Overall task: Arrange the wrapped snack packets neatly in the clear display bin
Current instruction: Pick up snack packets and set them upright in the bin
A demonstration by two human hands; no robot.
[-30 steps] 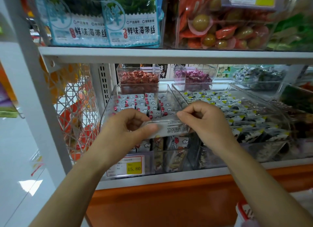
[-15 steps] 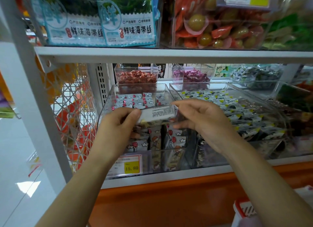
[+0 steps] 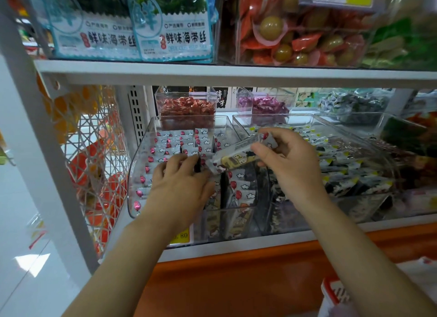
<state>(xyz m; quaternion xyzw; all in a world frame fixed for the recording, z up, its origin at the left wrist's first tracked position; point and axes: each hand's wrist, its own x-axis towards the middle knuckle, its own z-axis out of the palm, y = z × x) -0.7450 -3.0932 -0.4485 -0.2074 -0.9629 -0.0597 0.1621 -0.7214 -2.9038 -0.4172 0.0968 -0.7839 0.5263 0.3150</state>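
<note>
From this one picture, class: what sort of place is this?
Probably a shop's snack aisle: yellow price tag by a clear plastic bin of wrapped packets, white metal shelves of packaged food.

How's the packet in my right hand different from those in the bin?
The held packet is tilted above the bin, in the right hand; the binned packets stand in rows. The held packet shows a broad face; the binned packets, top edges. Both: white wrappers, red dots.
</note>
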